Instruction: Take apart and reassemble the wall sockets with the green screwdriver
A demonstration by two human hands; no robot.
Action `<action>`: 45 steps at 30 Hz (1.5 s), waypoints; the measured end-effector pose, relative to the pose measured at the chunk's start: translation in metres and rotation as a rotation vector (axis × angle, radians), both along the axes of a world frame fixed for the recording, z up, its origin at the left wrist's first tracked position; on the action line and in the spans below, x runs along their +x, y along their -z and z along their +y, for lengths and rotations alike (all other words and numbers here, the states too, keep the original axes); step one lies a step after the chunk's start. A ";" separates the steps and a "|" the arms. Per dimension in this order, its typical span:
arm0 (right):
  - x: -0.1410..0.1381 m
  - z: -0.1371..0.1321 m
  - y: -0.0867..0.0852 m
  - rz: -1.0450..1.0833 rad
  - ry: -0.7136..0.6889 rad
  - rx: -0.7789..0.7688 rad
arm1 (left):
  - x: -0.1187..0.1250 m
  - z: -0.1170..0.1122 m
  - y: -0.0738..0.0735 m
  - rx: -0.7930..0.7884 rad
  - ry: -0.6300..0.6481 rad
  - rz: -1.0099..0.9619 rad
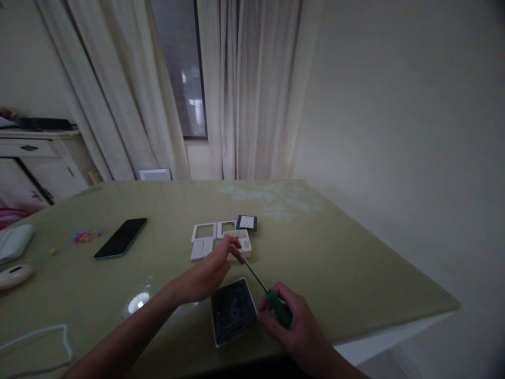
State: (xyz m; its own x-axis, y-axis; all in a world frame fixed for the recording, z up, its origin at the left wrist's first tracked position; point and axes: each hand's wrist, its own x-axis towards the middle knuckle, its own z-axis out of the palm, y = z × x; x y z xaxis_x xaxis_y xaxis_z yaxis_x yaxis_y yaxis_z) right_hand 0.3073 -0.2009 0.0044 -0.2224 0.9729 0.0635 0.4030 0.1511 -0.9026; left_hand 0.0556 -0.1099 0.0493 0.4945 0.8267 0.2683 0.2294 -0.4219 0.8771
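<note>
- Right hand (294,326): right of the dark-backed plate (233,310), fingers wrapped round the screwdriver (278,306).
- Left hand (209,271): beyond the plate, fingers curled; cannot tell whether they grip anything.
- White box (248,247): beyond the plate.
- Screwdriver: past the plate's far-right corner.

No text, label, brand, number or sign can be read on the tabletop (355,273) or around it: any markings on the green screwdriver (281,311), the white box (246,243), the socket (247,221) and the phone (122,238) are too small or too dim to make out.
</note>
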 end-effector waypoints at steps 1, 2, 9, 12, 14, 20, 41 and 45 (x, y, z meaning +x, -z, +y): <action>0.001 0.002 0.002 0.046 0.007 0.006 | 0.000 0.000 0.001 0.027 0.006 0.013; 0.003 0.004 0.004 0.086 0.020 0.003 | 0.000 0.001 0.002 0.057 0.016 0.044; 0.003 0.009 0.010 0.229 0.083 -0.182 | 0.004 -0.002 0.011 0.152 0.082 0.207; 0.000 0.006 0.002 0.066 0.019 -0.064 | 0.005 -0.001 0.018 0.163 0.031 0.214; -0.003 0.002 -0.001 -0.041 0.006 -0.026 | 0.004 0.003 0.024 0.173 -0.018 0.227; -0.006 0.000 0.001 -0.037 -0.009 -0.023 | -0.001 0.017 0.045 0.203 -0.122 0.100; -0.002 0.008 0.007 0.171 0.042 -0.016 | -0.005 -0.009 0.022 -0.106 -0.038 -0.109; -0.001 0.008 0.011 0.185 0.046 -0.042 | -0.002 -0.015 0.013 -0.030 0.021 -0.051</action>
State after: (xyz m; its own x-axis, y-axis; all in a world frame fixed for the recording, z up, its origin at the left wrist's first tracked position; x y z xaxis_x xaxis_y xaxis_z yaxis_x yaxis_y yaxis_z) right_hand 0.3060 -0.1928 -0.0066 -0.1654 0.9845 0.0587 0.2351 0.0972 -0.9671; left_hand 0.0537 -0.1246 0.0358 0.4980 0.8244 0.2691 0.1752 -0.3996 0.8998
